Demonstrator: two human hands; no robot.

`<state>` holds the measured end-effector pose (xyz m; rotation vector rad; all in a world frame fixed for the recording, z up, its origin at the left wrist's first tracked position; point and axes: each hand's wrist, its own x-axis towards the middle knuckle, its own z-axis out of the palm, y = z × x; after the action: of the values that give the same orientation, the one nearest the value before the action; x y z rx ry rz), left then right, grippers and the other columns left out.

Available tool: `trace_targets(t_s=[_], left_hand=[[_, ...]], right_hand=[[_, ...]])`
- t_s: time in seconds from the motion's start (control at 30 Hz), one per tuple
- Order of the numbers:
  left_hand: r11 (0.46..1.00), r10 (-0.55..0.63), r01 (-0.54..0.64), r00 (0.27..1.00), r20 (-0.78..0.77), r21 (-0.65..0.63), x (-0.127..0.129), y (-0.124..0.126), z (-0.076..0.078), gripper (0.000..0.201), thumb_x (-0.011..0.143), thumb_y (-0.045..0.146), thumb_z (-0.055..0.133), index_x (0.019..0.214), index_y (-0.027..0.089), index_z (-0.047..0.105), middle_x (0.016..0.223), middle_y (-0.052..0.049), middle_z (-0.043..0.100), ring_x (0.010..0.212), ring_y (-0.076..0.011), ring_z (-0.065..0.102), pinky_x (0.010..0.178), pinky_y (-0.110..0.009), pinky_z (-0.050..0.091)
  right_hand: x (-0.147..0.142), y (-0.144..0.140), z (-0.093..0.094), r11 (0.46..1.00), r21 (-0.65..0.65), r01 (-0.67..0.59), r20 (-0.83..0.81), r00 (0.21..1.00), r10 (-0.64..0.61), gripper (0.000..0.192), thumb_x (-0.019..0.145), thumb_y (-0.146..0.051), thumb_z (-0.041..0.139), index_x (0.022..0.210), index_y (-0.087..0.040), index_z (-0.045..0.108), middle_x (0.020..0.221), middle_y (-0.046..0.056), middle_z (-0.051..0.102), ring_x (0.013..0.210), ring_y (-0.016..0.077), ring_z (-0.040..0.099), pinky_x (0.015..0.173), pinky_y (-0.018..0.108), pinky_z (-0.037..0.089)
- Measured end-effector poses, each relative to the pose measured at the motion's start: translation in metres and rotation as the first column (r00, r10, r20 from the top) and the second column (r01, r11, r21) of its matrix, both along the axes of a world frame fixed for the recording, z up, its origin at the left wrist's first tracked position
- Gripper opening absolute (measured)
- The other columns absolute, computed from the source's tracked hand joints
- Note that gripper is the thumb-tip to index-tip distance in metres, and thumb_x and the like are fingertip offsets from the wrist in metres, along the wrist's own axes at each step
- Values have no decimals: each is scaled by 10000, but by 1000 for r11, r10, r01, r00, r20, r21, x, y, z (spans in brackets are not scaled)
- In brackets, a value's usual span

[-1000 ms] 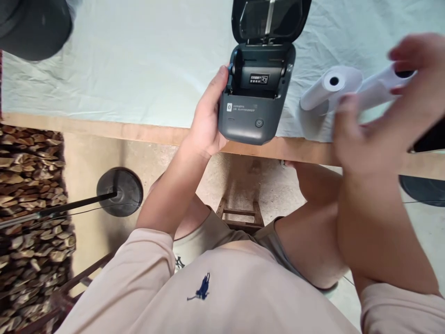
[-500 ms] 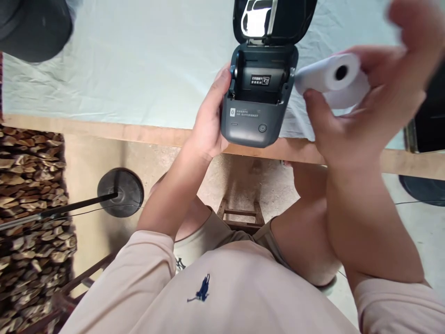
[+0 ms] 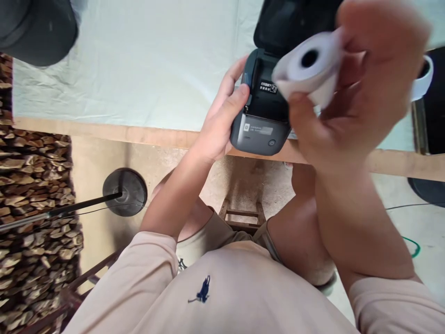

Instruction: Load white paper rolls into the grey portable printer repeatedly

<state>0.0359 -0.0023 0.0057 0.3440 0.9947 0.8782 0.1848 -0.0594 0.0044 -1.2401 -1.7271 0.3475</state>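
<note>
Dark grey label printer (image 3: 261, 124) at the near table edge, front overhanging a bit. Lid open, tilted up toward 12 o'clock, paper bay exposed with a white-print sticker inside. Front panel has a power button at 5 o'clock and small white text. Gripped on its 9 o'clock side.

White paper roll (image 3: 308, 69), dark hollow core facing the camera, held in the air just above the open bay, at 1 o'clock from the printer body. Slightly blurred.

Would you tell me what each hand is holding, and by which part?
The left hand grips the open printer by its left side; the right hand holds the paper roll around its curved body.
</note>
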Motion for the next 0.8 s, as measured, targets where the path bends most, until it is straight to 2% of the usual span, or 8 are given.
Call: trace_targets(t_s=[0.1, 0.23, 0.3, 0.4, 0.5, 0.57, 0.7, 0.8], left_hand=[[997, -31, 31, 999, 6, 71, 2, -11, 2, 450, 950, 463, 507, 1373, 312, 530, 1380, 23, 599, 1431, -297, 457, 1075, -359, 543], [927, -116, 115, 993, -16, 358, -2, -23, -3, 435, 942, 300, 530, 1372, 241, 498, 1300, -18, 654, 1425, -292, 453, 1099, -377, 508], [869, -207, 197, 978, -28, 453, -5, -23, -5, 489, 984, 240, 276, 1453, 143, 375, 1242, -35, 646, 1422, -274, 410, 1045, -421, 465], [866, -218, 211, 975, -37, 454, -7, -21, -4, 572, 956, 181, 111, 1496, 102, 283, 1269, -35, 628, 1418, -238, 389, 1032, -394, 432], [905, -129, 129, 991, -27, 405, -4, -21, 1, 506, 954, 218, 454, 1453, 152, 410, 1398, -110, 607, 1381, -266, 511, 1152, -363, 446], [897, -119, 124, 992, -38, 423, -4, -20, 1, 538, 968, 229, 436, 1484, 104, 351, 1388, -129, 609, 1387, -276, 502, 1150, -400, 453], [797, -191, 238, 971, -142, 555, -12, -11, -11, 602, 974, 303, 269, 1524, 62, 224, 1337, -60, 599, 1443, -237, 357, 1018, -333, 467], [683, -276, 371, 929, -249, 629, -20, -4, -25, 656, 938, 326, 199, 1553, 101, 149, 1379, -66, 538, 1384, -245, 430, 923, -338, 469]], right_hand=[[-5, 0, -4, 963, 251, 94, 185, 972, -143, 427, 843, -226, 563, 1261, -273, 489, 1203, 20, 603, 1119, 156, 600, 927, 322, 536], [-3, 0, -2, 954, 258, 154, 276, 934, -226, 345, 788, -170, 546, 1124, -249, 535, 1081, 7, 654, 1026, 172, 645, 859, 350, 513], [-2, 1, -4, 964, 197, 177, 303, 924, -231, 307, 767, -177, 564, 1066, -245, 559, 1081, -11, 671, 1016, 162, 666, 868, 346, 517], [-2, 3, -7, 968, 153, 201, 300, 924, -239, 175, 788, -201, 572, 958, -221, 608, 1065, -28, 708, 1010, 152, 690, 897, 352, 522], [-3, 2, -9, 953, 226, 201, 238, 937, -255, 92, 815, -248, 563, 856, -204, 634, 919, -26, 713, 949, 163, 689, 910, 386, 518], [-3, 1, -9, 948, 265, 174, 216, 948, -235, 114, 824, -292, 579, 844, -208, 654, 868, -28, 701, 920, 159, 678, 898, 384, 520], [-5, -1, -9, 971, 229, 73, 276, 952, -136, 121, 856, -311, 580, 886, -238, 672, 925, -65, 702, 1004, 135, 655, 929, 357, 530], [-7, -3, -9, 983, 178, 53, 285, 953, -103, 130, 860, -355, 588, 906, -257, 659, 955, -68, 706, 1068, 153, 637, 959, 381, 535]])
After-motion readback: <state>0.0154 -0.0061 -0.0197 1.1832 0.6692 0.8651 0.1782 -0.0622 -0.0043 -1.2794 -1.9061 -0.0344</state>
